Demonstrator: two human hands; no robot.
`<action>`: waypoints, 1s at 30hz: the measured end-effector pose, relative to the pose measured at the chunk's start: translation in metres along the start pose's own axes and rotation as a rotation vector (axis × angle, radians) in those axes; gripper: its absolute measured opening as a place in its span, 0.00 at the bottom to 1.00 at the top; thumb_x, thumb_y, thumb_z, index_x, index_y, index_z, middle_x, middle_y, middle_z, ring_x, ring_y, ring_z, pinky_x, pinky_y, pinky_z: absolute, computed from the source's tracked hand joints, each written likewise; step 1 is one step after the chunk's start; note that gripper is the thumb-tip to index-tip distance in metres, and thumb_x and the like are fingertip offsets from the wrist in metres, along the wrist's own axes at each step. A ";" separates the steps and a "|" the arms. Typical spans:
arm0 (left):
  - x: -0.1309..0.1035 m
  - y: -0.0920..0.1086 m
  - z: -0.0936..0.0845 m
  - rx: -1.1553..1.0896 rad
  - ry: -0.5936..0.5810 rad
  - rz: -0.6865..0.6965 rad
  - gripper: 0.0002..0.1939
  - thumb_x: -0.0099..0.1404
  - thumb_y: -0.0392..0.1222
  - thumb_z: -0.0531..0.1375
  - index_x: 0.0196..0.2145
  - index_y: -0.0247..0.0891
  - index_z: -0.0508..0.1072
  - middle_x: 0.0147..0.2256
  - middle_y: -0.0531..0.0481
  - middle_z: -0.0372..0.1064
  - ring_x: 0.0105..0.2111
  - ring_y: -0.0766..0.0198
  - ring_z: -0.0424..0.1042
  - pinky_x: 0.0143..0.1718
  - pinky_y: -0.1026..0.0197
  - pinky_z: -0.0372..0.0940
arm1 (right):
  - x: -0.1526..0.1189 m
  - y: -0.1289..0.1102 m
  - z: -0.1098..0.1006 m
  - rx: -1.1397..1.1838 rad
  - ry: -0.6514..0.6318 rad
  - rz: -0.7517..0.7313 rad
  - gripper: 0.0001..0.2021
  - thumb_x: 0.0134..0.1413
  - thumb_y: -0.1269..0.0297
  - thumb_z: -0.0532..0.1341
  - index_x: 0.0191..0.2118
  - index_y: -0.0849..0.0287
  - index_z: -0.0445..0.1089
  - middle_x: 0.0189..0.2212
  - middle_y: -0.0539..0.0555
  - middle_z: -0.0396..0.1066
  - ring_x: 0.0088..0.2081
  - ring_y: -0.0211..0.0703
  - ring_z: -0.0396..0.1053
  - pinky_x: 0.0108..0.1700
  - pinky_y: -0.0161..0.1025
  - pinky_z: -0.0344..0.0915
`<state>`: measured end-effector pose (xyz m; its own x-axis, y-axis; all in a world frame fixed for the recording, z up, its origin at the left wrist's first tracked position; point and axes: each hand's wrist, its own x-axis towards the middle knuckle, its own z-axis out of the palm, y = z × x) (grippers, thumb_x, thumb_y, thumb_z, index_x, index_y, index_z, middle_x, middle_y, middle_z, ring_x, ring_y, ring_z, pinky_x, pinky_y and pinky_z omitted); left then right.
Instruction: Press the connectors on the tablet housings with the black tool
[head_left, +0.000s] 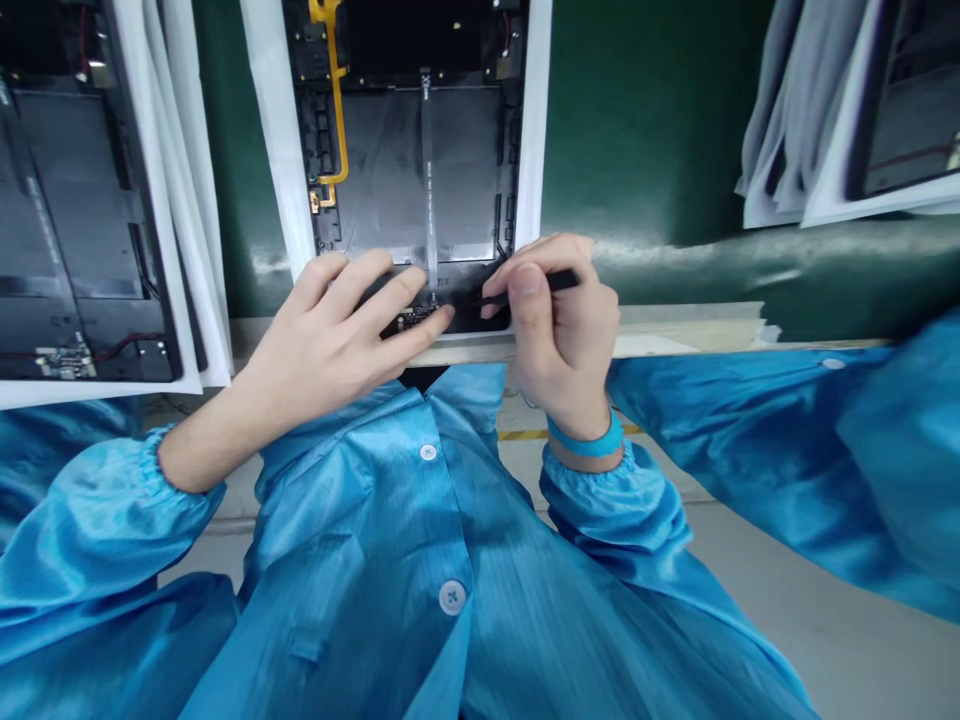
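An opened tablet-like device (390,150) lies on a white sheet, with an orange flex cable (340,110) along its left side and a grey ribbon cable (429,180) down its middle. My left hand (337,325) rests over the device's lower left edge, fingers spread, fingertips beside a small circuit board (409,318). In my right hand (562,320) are black tweezers (559,282), pinched between thumb and fingers. Their tips point left toward the board's right end, near my left fingertips. Exact contact at the tips is too small to tell.
Another opened device (75,200) lies on stacked white sheets at the left. A third device (919,110) is at the upper right. The bench has a green mat (637,130). A person in blue clothing (750,420) is close on the right.
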<state>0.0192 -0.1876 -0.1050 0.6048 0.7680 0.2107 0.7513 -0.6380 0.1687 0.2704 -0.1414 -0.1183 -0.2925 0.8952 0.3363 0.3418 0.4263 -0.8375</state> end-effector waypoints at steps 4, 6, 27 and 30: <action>0.001 0.001 -0.004 -0.124 -0.074 -0.073 0.21 0.85 0.41 0.62 0.70 0.56 0.75 0.70 0.46 0.75 0.70 0.40 0.75 0.66 0.32 0.74 | -0.001 -0.001 0.000 -0.010 -0.028 0.061 0.20 0.85 0.48 0.53 0.39 0.49 0.72 0.32 0.50 0.74 0.39 0.49 0.76 0.58 0.59 0.73; 0.002 0.000 -0.006 -0.158 -0.111 -0.081 0.21 0.86 0.41 0.60 0.71 0.55 0.76 0.72 0.44 0.74 0.71 0.38 0.74 0.67 0.29 0.73 | -0.002 -0.001 0.000 -0.007 -0.051 0.103 0.22 0.85 0.45 0.52 0.40 0.48 0.73 0.32 0.51 0.74 0.41 0.50 0.77 0.61 0.62 0.74; 0.010 0.002 -0.018 -0.144 -0.242 -0.171 0.19 0.89 0.43 0.54 0.67 0.59 0.78 0.73 0.50 0.72 0.73 0.40 0.73 0.66 0.20 0.71 | -0.002 0.002 0.003 -0.055 0.003 -0.008 0.16 0.84 0.50 0.54 0.40 0.47 0.69 0.31 0.49 0.73 0.39 0.50 0.74 0.53 0.55 0.70; 0.009 0.002 -0.017 -0.112 -0.206 -0.147 0.19 0.90 0.44 0.52 0.66 0.57 0.79 0.71 0.49 0.75 0.70 0.41 0.76 0.63 0.21 0.73 | -0.004 0.004 0.004 -0.059 0.011 0.050 0.20 0.83 0.44 0.52 0.41 0.47 0.69 0.32 0.51 0.71 0.40 0.51 0.73 0.55 0.57 0.71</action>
<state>0.0213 -0.1834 -0.0861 0.5413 0.8406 -0.0221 0.8079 -0.5126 0.2908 0.2692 -0.1436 -0.1246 -0.2636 0.9168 0.3001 0.4082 0.3879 -0.8264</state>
